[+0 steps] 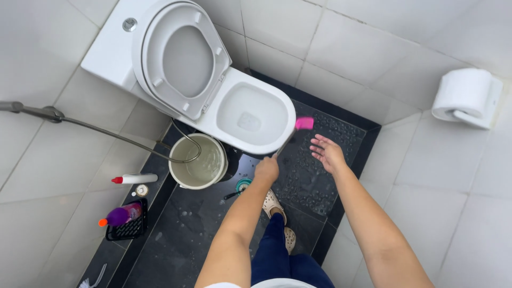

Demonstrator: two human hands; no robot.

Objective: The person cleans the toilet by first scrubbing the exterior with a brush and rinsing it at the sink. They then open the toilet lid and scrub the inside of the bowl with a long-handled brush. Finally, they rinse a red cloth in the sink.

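Left hand (pixel 266 169) closed around the near end of a thin handle, its grip tight so the pink-headed brush (pixel 304 123) reaches up to the right rim of the toilet bowl (pixel 250 114). Right hand (pixel 327 153) open, fingers spread, holding nothing, hovering over the dark studded floor mat (pixel 314 176), apparently for balance. Seat and lid (pixel 181 56) tipped back against the tank, leaving the bowl exposed. Bucket (pixel 198 162) stands just left of the bowl, hose (pixel 106 133) hooked into it.

Pale square wall tiles (pixel 373 48) are enclosing a narrow bathroom, daylight glancing off a wet dark floor (pixel 192 224) where a black studded rubber mat (pixel 314 176) is lying; a toilet paper roll (pixel 466 96) is hanging at right.
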